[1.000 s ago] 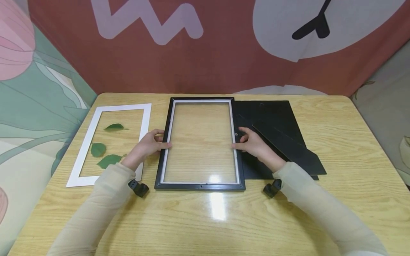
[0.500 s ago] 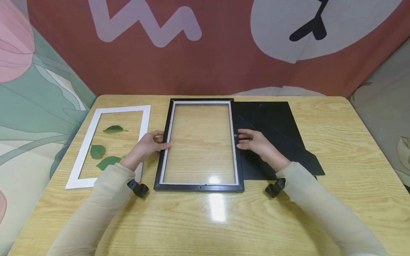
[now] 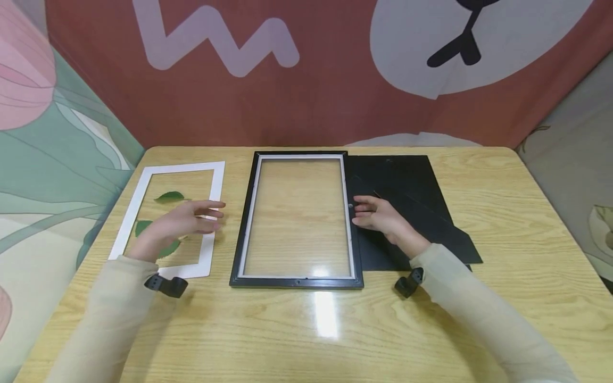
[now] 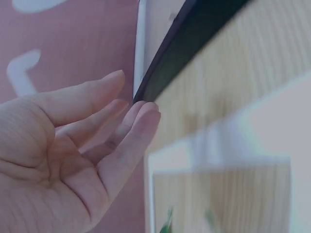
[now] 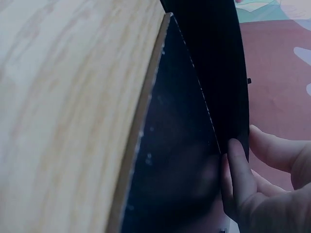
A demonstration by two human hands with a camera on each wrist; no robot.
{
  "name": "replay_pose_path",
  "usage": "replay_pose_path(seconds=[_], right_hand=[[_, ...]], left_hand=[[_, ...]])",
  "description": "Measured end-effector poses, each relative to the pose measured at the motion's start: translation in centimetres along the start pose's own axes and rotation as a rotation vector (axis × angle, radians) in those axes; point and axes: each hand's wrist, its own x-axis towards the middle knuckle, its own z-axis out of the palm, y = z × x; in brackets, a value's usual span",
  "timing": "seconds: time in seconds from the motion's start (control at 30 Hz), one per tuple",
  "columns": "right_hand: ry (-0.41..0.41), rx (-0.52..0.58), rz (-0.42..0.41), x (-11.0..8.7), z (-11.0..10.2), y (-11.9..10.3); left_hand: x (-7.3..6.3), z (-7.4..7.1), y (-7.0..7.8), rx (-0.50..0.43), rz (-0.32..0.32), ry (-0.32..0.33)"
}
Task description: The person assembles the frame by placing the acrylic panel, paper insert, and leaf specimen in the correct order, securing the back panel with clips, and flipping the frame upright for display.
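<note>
A black picture frame (image 3: 297,283) lies flat on the table, with a clear pane inside a pale inner rim. My left hand (image 3: 177,221) hovers over a white mat board (image 3: 205,260), fingers spread and holding nothing. Inside the mat's opening lie green leaves: one leaf (image 3: 170,197) shows whole, while the hand partly covers another leaf (image 3: 141,227) and a third leaf (image 3: 169,250). My right hand (image 3: 383,219) is at the frame's right side, fingers loosely extended; in the right wrist view its fingertips meet the frame's outer side (image 5: 209,73).
A black backing board (image 3: 397,175) lies right of the frame, partly under my right hand. Its long stand leg (image 3: 462,246) slants past the board's right edge. The wooden table (image 3: 268,335) ends at a red patterned cloth wall (image 3: 325,106). Each wrist carries a small black camera (image 3: 167,285).
My left hand has left the frame's left side and moved left over the mat. My right thumb has drawn back off the frame's inner rim. The frame stays in place.
</note>
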Motion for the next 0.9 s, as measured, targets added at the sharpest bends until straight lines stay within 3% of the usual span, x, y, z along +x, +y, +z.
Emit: replay_pose_path(seconds=[0.27, 0.5, 0.73, 0.9], right_hand=[[0.002, -0.005, 0.006, 0.1, 0.0, 0.2], [-0.002, -0.013, 0.007, 0.1, -0.1, 0.1], [0.002, -0.023, 0.02, -0.1, -0.1, -0.1], [-0.004, -0.023, 0.021, 0.1, 0.0, -0.1]], left_hand=[[-3.6, -4.0, -2.9, 0.198, -0.012, 0.128], [-6.0, -6.9, -6.0, 0.257, -0.028, 0.181], [-7.6, -8.5, -8.7, 0.244, -0.054, 0.233], [-8.2, -8.7, -10.2, 0.312, -0.138, 0.293]])
